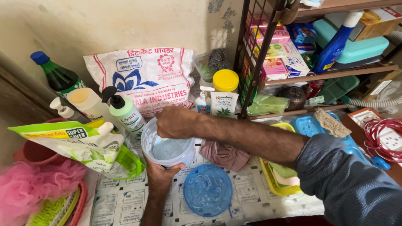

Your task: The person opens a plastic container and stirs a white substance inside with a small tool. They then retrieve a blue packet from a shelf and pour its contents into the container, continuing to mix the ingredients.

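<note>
Head view shows the worktop [125,205], covered with printed paper, and on it one big white sack [146,75] with red and blue print leaning at the wall. Beside it stands one metal rack [251,50] full of boxes and bottles. In front at the left lies one green and white refill pouch [75,144], tilted, its spout near the tub.

The white plastic tub [167,148] is in the middle, just in front of the sack, and it holds a pale bluish paste. Your left hand [159,178] holds it from below and from the near side; the grip is wrapped on the tub wall. Your right hand [173,122] is over the far rim, the fingers go down inside, so I cannot tell if they are spread or pinching something.

To do this well, I think you should keep the left hand firm so the tub does not tip, and move the right fingers along the inner wall slowly.

One round blue lid [207,189] lies flat just beside the tub, and one dull pink cloth [224,154] touches the tub's right side. I count one tub and one lid. One pump bottle [125,113] with a black head is behind the tub.
</note>
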